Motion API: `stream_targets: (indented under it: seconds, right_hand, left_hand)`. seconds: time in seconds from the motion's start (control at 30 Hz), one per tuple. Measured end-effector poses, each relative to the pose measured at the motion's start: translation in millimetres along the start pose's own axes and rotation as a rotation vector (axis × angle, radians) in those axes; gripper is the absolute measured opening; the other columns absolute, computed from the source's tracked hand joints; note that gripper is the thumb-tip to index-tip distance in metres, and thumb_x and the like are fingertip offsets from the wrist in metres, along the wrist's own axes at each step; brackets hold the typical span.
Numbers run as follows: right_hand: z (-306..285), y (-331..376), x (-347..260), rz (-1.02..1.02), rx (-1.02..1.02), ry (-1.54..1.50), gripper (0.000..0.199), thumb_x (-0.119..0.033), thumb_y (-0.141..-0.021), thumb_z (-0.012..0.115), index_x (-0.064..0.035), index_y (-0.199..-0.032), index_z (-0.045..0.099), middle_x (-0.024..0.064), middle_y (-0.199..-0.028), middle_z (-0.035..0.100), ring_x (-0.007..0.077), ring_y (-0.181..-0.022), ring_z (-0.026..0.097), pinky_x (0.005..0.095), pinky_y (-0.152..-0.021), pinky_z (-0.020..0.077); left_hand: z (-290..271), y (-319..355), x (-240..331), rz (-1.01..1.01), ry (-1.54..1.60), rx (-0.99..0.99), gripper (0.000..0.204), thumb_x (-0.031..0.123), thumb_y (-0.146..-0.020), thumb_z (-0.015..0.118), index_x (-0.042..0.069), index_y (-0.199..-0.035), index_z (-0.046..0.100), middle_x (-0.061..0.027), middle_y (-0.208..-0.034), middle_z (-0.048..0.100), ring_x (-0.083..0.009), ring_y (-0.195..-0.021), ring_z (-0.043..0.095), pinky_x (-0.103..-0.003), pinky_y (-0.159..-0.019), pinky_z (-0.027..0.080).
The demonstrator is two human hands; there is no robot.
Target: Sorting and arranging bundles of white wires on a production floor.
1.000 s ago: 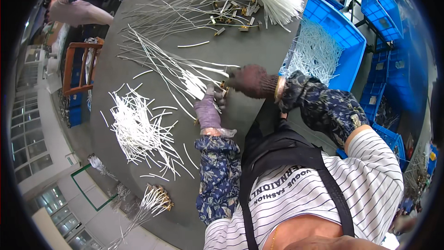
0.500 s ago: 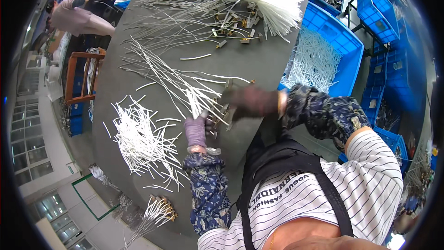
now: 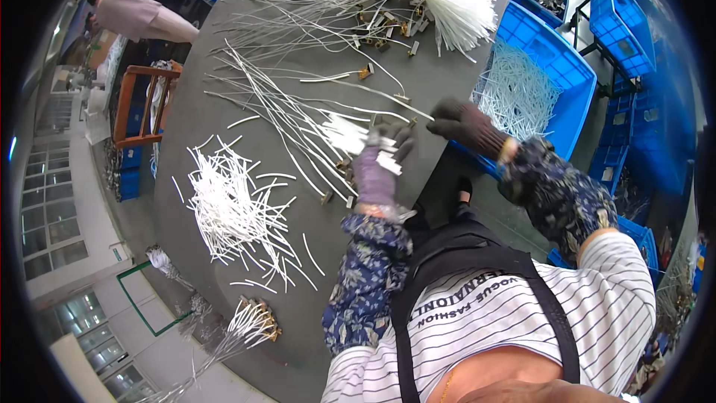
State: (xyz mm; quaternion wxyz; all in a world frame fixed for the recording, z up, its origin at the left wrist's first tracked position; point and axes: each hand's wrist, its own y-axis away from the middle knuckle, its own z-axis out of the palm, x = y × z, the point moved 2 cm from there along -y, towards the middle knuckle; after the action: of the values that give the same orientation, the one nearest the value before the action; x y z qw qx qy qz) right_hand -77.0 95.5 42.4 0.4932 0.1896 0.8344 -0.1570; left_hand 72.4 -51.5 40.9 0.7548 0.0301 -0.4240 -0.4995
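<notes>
Above the near side of the table (image 3: 306,328), the left hand (image 3: 388,157) is closed round white sleeves (image 3: 343,134); apart from it, the right hand (image 3: 466,128), pinch uncertain, is nearer a white lead (image 3: 384,94) slanting lengthwise away leftward. Beyond: a white bundle (image 3: 462,15).

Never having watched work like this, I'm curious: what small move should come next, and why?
Perhaps the right hand should pinch the end of the long white strand and straighten it. That end lies right by the hand, though whether it is gripped I cannot tell; the strand curves, and the left hand is busy holding short white tubes.
</notes>
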Motion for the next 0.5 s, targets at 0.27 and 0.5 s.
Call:
stream_targets:
  seconds: [0.27, 0.5]
  right_hand:
    - [-27, 235, 22, 1.091, -0.177, -0.257, 0.022, -0.023, -0.085, 0.061, -0.0027, -0.076, 0.061, 0.0048, -0.063, 0.057, 0.0131, -0.057, 0.055, 0.0312, -0.053, 0.0438]
    - [-48, 322, 39, 1.11, -0.068, -0.242, 0.027, -0.028, -0.079, 0.062, -0.0011, -0.082, 0.065, 0.0053, -0.065, 0.058, 0.0134, -0.058, 0.054, 0.0294, -0.052, 0.0424]
  left_hand:
    - [12, -40, -4, 0.025, -0.122, 0.171, 0.038, 0.038, -0.087, 0.065, 0.002, -0.098, 0.064, -0.0085, -0.084, 0.065, -0.0198, -0.076, 0.063, -0.035, -0.07, 0.056]
    - [7, -58, 78, 0.381, -0.028, 0.168, 0.022, 0.022, -0.089, 0.064, 0.002, -0.096, 0.059, -0.0143, -0.091, 0.066, -0.0266, -0.084, 0.065, -0.042, -0.073, 0.059]
